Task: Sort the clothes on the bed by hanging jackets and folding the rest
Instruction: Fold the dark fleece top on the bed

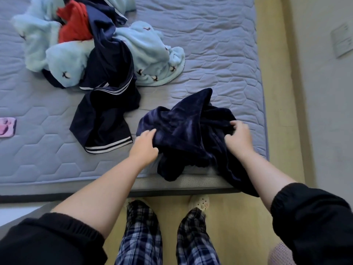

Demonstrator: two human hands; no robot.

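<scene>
Both hands grip the dark velvet garment at the bed edge — left hand, right hand — clothes pile beyond it.

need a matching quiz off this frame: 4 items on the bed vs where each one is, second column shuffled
Things
1. dark velvet garment
2. navy garment with white stripes
3. red garment
4. pink item

Places
a. at the picture's left edge, apart from the pile
b. gripped by the left hand and right hand, part hanging over the mattress edge
c. in the pile, against the light blue fleece
d. trailing from the pile toward the hands, untouched

Pairs: 1-b; 2-d; 3-c; 4-a
</scene>
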